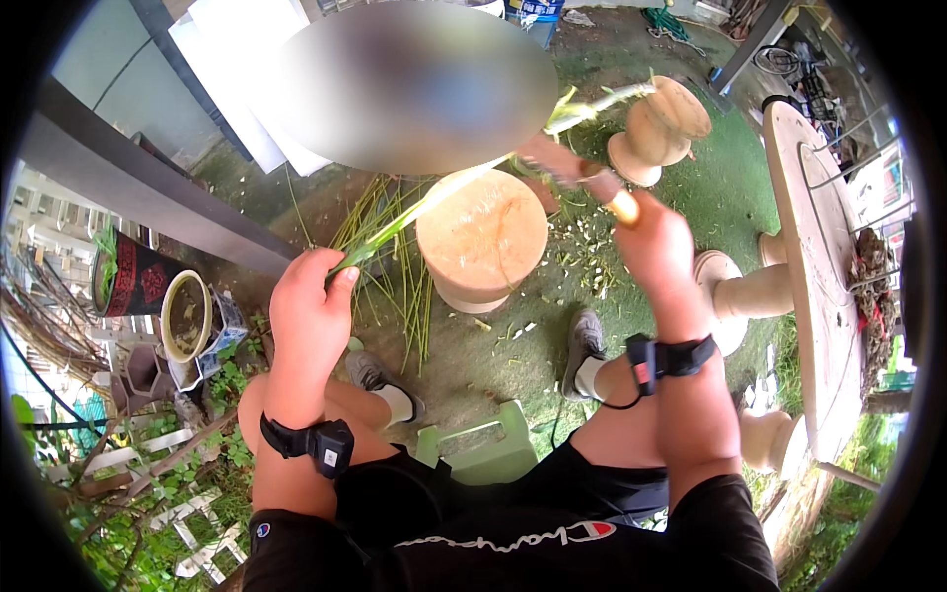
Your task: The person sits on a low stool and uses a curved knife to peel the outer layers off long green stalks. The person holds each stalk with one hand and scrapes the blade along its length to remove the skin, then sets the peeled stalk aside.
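My left hand (314,296) grips one end of a long green plant stalk (399,222). The stalk slants up over a round pale stool (481,229) and turns whitish farther along. In my right hand (655,244) is the light handle of a knife (555,159), its brownish blade blurred and close to the stalk. Whether blade and stalk touch, I cannot tell. Past the blade a pale, leafy piece of plant (584,111) reaches up to the right; a blurred patch hides how it joins the stalk. Thin shavings lie on the stool top.
Thin green stems (403,311) lie left of the stool, and chopped bits (595,251) litter the ground to its right. A pale stone table (821,296) stands at right, a baluster-shaped stool (658,129) beyond. A grey post (170,177) and plant pots (185,314) are at left.
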A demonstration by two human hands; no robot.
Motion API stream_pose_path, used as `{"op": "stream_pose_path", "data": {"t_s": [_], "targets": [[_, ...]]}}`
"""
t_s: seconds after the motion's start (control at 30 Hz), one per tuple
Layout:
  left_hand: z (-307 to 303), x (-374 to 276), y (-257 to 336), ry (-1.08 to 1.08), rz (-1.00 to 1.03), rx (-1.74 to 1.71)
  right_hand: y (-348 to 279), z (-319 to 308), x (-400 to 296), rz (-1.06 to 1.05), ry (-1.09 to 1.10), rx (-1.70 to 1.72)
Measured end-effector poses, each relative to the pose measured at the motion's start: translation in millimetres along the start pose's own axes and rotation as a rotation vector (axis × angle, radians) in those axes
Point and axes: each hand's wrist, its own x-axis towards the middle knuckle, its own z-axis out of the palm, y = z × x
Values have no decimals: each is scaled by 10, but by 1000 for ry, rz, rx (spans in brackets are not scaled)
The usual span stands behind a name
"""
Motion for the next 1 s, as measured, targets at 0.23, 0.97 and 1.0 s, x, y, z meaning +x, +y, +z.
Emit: {"op": "stream_pose_path", "data": {"t_s": [0.23, 0.97, 1.0], "targets": [[-36, -26, -39, -75, -45, 5, -465, 357, -301, -620, -103, 149], [201, -15, -333, -242, -133, -157, 403, 252, 107, 107, 76, 35], [206, -6, -318, -285, -171, -173, 244, 274, 1, 4, 34, 68]]}}
